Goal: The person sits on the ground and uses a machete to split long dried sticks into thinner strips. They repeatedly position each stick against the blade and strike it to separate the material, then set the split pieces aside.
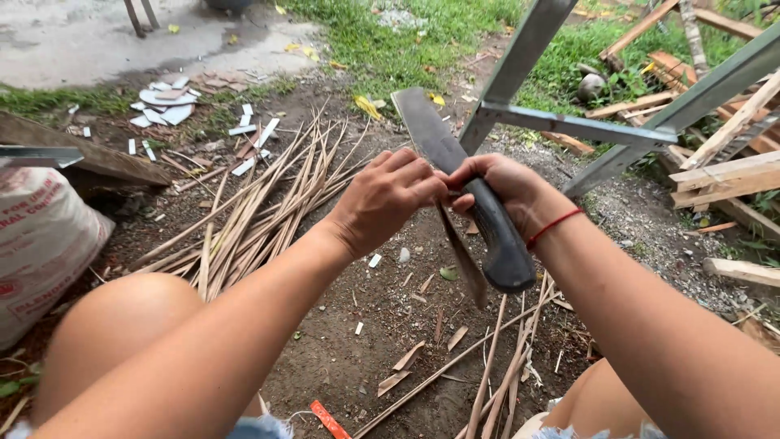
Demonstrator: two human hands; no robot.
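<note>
My hands splitting a bamboo strip on the machete.
Right grip (508,191) clamps the machete (443,150); left grip (390,195), at nine o'clock, pinches the bamboo strip (463,260); fingers may slip onto the edge.

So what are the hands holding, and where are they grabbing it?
The right hand grips a big knife by its dark handle. The left hand pinches a thin strip at its top, against the blade.

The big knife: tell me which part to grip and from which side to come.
Grip the big knife by its thick black handle, where the right hand holds it, coming from the right. The handle is rounded and angles down toward the person; the flat blade points away, with the left hand beside it.
</note>
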